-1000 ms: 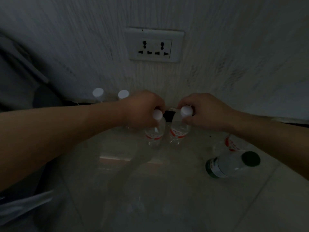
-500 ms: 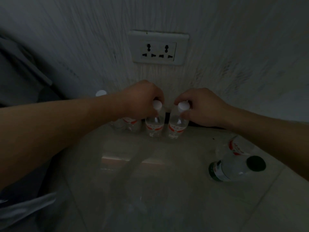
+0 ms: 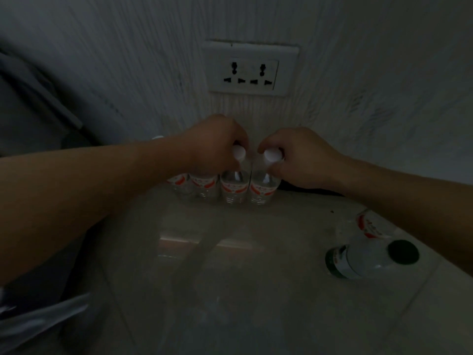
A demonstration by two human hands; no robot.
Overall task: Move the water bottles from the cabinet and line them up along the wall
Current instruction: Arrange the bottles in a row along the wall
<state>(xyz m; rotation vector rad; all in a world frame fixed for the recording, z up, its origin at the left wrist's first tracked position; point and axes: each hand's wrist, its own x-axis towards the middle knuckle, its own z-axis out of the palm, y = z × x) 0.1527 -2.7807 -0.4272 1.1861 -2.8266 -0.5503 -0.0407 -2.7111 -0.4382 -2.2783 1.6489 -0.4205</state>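
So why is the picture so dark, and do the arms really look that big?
Head view: the light is dim, so only the socket and the caps of the two held bottles stand out; head view: the glossy floor shows faint reflections of the arms; head view: the wide lens swells the arms toward the edges, and the lower left corner is blurred.

The two clear white-capped plastic bottles (image 3: 234, 187) gripped by the left hand (image 3: 217, 147) and right hand (image 3: 299, 157) are now brought back against the white wall (image 3: 153, 60).
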